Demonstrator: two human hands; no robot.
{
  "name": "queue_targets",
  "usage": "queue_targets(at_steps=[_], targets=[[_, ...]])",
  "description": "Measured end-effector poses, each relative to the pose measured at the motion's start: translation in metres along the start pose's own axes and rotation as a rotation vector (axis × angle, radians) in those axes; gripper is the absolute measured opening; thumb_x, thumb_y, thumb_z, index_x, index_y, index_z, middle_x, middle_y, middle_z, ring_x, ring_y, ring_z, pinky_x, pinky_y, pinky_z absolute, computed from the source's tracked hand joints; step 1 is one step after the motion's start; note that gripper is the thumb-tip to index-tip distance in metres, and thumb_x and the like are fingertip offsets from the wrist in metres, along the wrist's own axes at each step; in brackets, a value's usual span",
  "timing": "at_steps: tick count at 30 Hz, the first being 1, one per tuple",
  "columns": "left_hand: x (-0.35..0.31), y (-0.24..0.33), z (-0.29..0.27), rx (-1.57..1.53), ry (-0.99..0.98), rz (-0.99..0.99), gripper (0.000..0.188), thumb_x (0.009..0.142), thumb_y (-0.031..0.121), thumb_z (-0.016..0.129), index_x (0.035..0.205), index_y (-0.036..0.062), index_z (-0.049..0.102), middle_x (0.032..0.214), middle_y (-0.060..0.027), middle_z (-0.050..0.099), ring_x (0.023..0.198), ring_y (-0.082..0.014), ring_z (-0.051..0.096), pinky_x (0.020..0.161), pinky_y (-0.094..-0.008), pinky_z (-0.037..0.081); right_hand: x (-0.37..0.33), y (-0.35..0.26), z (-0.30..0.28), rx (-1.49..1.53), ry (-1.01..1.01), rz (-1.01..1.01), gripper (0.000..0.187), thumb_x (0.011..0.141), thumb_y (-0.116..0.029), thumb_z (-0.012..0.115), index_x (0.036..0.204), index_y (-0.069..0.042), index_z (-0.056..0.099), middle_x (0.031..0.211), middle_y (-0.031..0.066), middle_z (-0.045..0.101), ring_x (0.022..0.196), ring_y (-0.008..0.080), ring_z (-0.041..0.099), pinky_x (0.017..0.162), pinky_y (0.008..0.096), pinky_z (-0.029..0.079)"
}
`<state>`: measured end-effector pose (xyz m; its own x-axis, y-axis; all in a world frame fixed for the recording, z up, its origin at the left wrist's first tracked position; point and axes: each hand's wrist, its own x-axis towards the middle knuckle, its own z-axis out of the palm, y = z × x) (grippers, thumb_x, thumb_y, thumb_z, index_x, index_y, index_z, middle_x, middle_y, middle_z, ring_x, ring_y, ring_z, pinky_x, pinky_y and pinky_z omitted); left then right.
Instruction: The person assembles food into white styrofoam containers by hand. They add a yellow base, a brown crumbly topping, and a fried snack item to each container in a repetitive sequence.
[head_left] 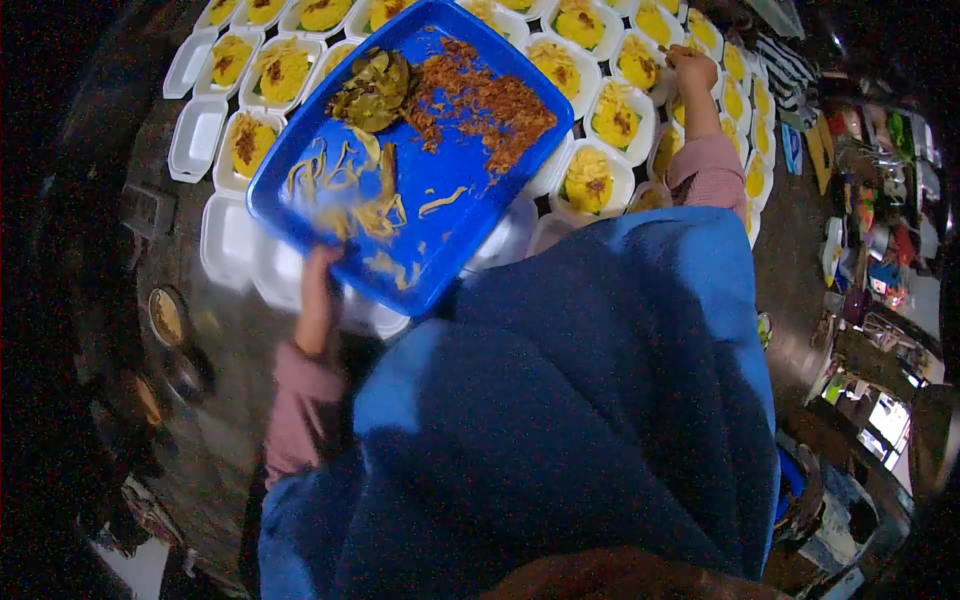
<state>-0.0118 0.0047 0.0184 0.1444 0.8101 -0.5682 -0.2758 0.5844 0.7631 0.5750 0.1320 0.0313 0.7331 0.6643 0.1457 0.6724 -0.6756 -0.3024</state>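
A large blue tray (430, 235) lies slanted over rows of white foam boxes. Reddish-brown shreds (480, 95) cover its far right part, dark green wilted leaves (372, 92) its far left, and pale yellow strips (385, 210) its near left. My left hand (320, 268) is at the tray's near-left rim, its fingers smeared by motion by the strips; their grip cannot be made out. Far right, my right hand (692, 68) is closed in a pinch above a foam box of yellow rice (637, 62). What it pinches is too small to name.
More foam boxes with yellow rice (587, 182) and toppings stand packed around the tray. Boxes with bare white insides (197, 138) sit at the left. A round container (167, 316) rests on the dark surface at left. Mixed household items (880, 250) crowd the right side.
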Motion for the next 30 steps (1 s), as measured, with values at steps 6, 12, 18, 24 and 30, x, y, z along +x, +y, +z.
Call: queue_targets(at_steps=[6,12,18,24,30], targets=[[-0.005,0.001,-0.009,-0.039,-0.014,0.04,0.027,0.068,0.018,0.048,0.09,0.0037,0.047,0.087,-0.0046,0.05,0.082,-0.0173,0.048,0.075,-0.0293,0.037,0.016,0.017,0.022,-0.182,-0.105,-0.033,0.016,0.065,-0.03,0.057,0.068,-0.016,0.063,0.068,0.001,0.059,0.061,0.0105,0.055,0.055,0.0226,0.041],[-0.022,0.023,0.011,-0.023,-0.006,0.045,0.022,0.068,0.02,0.05,0.084,0.0046,0.048,0.084,-0.0062,0.049,0.081,-0.0189,0.046,0.076,-0.031,0.035,0.031,0.077,0.02,-0.025,-0.132,-0.096,0.022,0.064,-0.034,0.055,0.057,-0.013,0.055,0.057,0.0,0.051,0.049,0.0101,0.045,0.046,0.0246,0.035],[-0.013,0.011,0.007,0.013,0.031,0.069,0.017,0.069,0.018,0.047,0.077,0.0039,0.048,0.082,-0.0083,0.052,0.081,-0.0206,0.049,0.076,-0.0306,0.037,-0.001,0.097,-0.023,-0.196,-0.079,0.114,0.023,0.065,-0.033,0.051,0.058,-0.012,0.057,0.061,0.0046,0.056,0.059,0.0177,0.054,0.054,0.0283,0.041],[0.002,0.003,0.011,-0.003,0.018,0.063,0.016,0.068,0.017,0.049,0.078,0.0045,0.047,0.083,-0.0085,0.052,0.081,-0.0213,0.05,0.075,-0.0321,0.038,0.024,0.135,0.003,-0.285,-0.08,-0.059,0.025,0.062,-0.034,0.056,0.076,-0.015,0.062,0.078,0.0095,0.059,0.073,0.0243,0.057,0.062,0.0342,0.045],[0.0,0.01,0.018,-0.023,0.013,0.064,0.016,0.068,0.018,0.048,0.077,0.0049,0.047,0.084,-0.0083,0.052,0.08,-0.0211,0.05,0.074,-0.0322,0.038,0.009,0.1,-0.006,-0.279,0.029,-0.042,0.02,0.062,-0.03,0.056,0.076,-0.018,0.063,0.075,0.0092,0.059,0.071,0.0239,0.057,0.061,0.0335,0.045]])
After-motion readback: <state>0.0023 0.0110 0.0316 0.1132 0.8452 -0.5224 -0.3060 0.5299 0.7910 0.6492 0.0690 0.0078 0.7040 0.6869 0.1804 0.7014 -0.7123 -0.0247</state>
